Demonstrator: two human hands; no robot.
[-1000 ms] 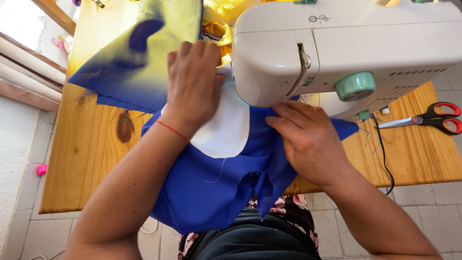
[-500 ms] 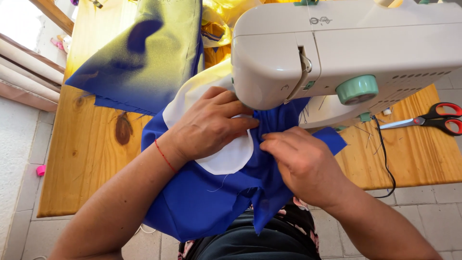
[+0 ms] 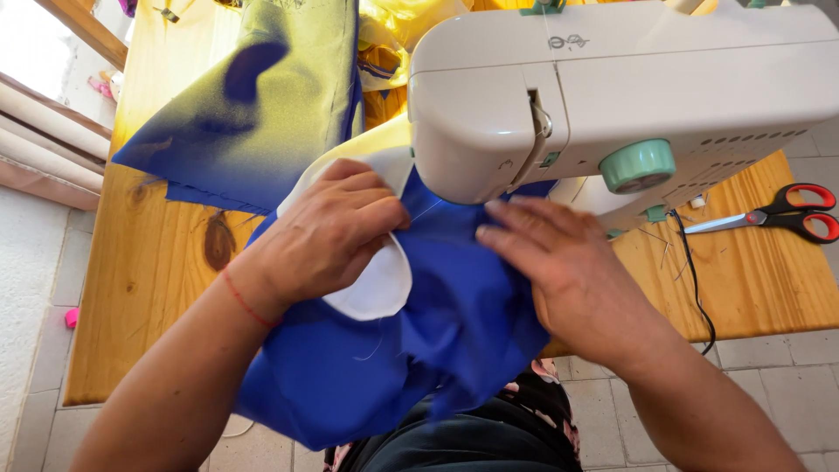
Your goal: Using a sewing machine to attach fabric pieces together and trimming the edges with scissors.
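Observation:
A white sewing machine [image 3: 629,96] with a mint green dial stands on a wooden table [image 3: 149,271]. Blue fabric [image 3: 437,332] with a white rounded piece [image 3: 376,284] sewn or laid on it spreads from under the machine's head toward me. My left hand [image 3: 328,232] pinches the edge of the white piece and the blue fabric just left of the machine's head. My right hand [image 3: 568,271] lies flat with fingers spread on the blue fabric in front of the machine. The needle area is hidden by the machine's head.
More blue and yellow fabric [image 3: 253,105] is piled at the table's far left. Red-handled scissors [image 3: 786,214] lie at the right beside a black cable [image 3: 695,280]. Tiled floor [image 3: 769,367] shows below the table's front edge.
My left hand has slid from the far fabric back to the white piece and closed on its edge. My right hand has flattened and moved right on the blue fabric.

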